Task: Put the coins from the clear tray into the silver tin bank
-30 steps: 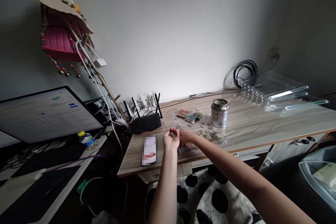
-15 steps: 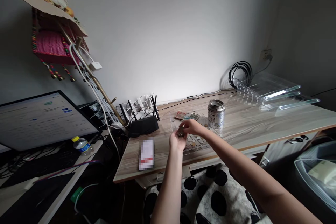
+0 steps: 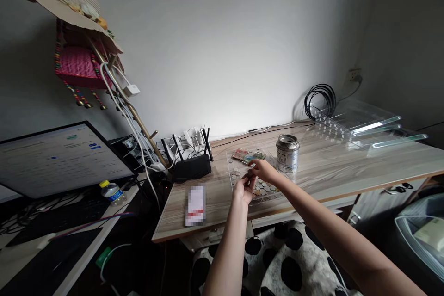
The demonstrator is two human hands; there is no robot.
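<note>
My left hand is cupped palm up over a clear tray, its fingers curled around coins that are mostly hidden now. Just above it, my right hand reaches in with bent fingers pinched over the left fingertips. What the right fingers pinch is too small and dark to make out. Loose coins lie in the tray right of my left hand, and a few more sit at its left side. Folded banknotes rest at the tray's back. A metal can stands upright just right of the tray.
A black router and a blurred slip lie left of the tray. Clear acrylic shelves and a coiled black cable are at the back right. A monitor and a bottle stand on the left desk.
The view has shifted slightly. My right fingers have lifted a little from the left palm toward its fingertips, and the coins seen in that palm are now mostly hidden.
</note>
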